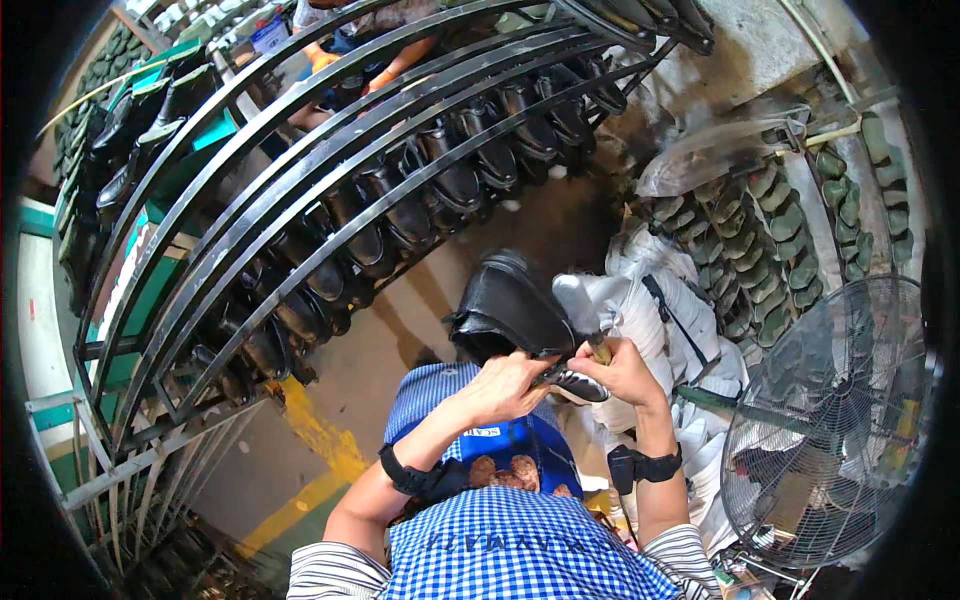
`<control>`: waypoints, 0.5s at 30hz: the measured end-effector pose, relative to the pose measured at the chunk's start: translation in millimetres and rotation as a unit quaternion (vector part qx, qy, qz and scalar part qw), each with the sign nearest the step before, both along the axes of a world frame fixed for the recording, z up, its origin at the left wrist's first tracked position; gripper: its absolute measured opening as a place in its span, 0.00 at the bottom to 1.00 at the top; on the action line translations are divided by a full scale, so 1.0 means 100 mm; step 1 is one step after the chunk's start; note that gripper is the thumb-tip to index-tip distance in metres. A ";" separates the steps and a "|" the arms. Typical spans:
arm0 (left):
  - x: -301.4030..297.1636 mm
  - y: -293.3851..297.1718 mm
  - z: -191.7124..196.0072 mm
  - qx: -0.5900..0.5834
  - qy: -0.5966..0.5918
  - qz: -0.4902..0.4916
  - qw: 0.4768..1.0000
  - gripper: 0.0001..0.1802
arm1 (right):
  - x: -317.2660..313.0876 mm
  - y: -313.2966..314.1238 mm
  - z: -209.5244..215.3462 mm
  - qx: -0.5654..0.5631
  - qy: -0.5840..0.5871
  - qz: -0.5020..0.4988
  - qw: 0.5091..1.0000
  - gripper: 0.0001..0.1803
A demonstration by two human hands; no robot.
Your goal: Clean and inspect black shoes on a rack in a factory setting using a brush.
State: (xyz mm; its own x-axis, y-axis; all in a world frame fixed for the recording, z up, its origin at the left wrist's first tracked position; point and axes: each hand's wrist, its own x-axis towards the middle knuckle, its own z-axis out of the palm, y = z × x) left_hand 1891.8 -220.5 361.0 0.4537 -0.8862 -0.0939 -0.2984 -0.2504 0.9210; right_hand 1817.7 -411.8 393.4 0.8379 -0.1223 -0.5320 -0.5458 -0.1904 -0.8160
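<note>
A black leather shoe or boot (510,305) is in front of my lap, its wide opening facing me. My left hand (505,388) grips its near edge, fingers closed round it, the thumb side toward the right hand. In my right hand (620,372), closed in a fist, is a tool with a pale grey rounded blade or head (574,303) and a yellowish-brown handle (600,350). That head stands up just right of the shoe; its exact kind does not show. Below my hands, a black-and-white striped piece (582,386) shows, partly hidden.
A curved-looking black metal rack (290,200) full of black shoes (405,215) spans the left and far side. Behind it works a person with an orange glove (322,58). White sacks (690,325) lie at right beside a large wire-caged fan (830,420). Stacked dark green pieces (770,215) stand behind.
</note>
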 end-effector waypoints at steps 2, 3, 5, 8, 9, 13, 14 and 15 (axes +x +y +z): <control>0.00 0.01 -0.04 -0.017 0.001 0.009 1.000 0.22 | -0.02 0.00 -0.08 0.010 0.005 0.001 1.000 0.07; 0.01 0.02 -0.06 -0.034 -0.001 0.017 0.999 0.21 | -0.03 0.00 -0.12 0.021 0.009 0.002 1.000 0.08; 0.02 -0.01 -0.08 0.006 0.044 0.055 0.998 0.21 | -0.04 0.01 -0.18 0.053 0.022 -0.018 0.998 0.08; -0.02 -0.03 -0.20 0.111 0.112 0.139 0.978 0.27 | -0.04 0.11 -0.24 0.136 0.023 -0.073 0.988 0.08; -0.03 -0.03 -0.28 0.107 0.127 0.153 0.974 0.29 | -0.05 0.13 -0.29 0.148 0.049 -0.086 0.984 0.08; -0.10 -0.02 -0.51 0.123 0.143 0.118 0.975 0.34 | -0.03 0.26 -0.36 0.159 0.074 -0.092 0.980 0.08; -0.10 -0.03 -0.51 0.141 0.131 0.089 0.977 0.34 | -0.02 0.29 -0.37 0.170 0.068 -0.098 0.978 0.08; -0.08 -0.03 -0.51 0.121 0.112 0.095 0.982 0.33 | 0.02 0.31 -0.34 0.175 0.063 -0.101 0.977 0.09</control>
